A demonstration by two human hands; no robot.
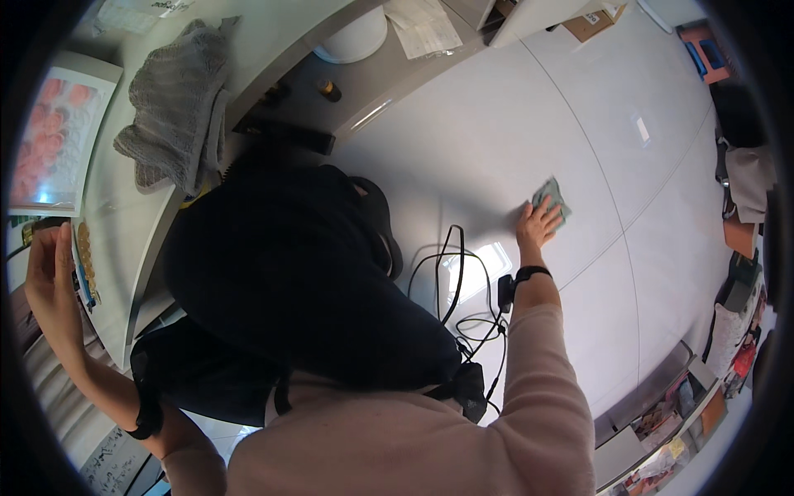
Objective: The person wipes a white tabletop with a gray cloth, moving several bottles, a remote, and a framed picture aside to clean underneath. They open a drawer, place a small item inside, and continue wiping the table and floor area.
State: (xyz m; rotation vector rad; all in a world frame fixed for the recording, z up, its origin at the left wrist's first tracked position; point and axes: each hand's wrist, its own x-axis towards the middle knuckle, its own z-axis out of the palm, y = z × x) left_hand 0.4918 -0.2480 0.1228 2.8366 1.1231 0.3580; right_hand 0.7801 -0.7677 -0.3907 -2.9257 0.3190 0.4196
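Observation:
On the glossy tiled floor, my right hand (pixel 538 224) lies with fingers spread over a small green cloth (pixel 551 193), pressing it flat. A black strap circles that wrist. Off to the left, my left hand (pixel 53 254) is raised beside the white desktop (pixel 115 248), its fingers loosely curled and the thumb apart. Nothing shows in its palm. Close to it are a white-framed picture (pixel 99 80) with pink roses, a gold-coloured ornament (pixel 85 248) and a blue pen (pixel 85 288).
Black cables (pixel 460 273) lie looped on the floor between my knees and right arm. A grey towel (pixel 180 105) drapes over the desk edge. Under the desk stand a white bin (pixel 353 37) and a small bottle (pixel 329 90). An open drawer (pixel 670 415) with mixed items is at lower right.

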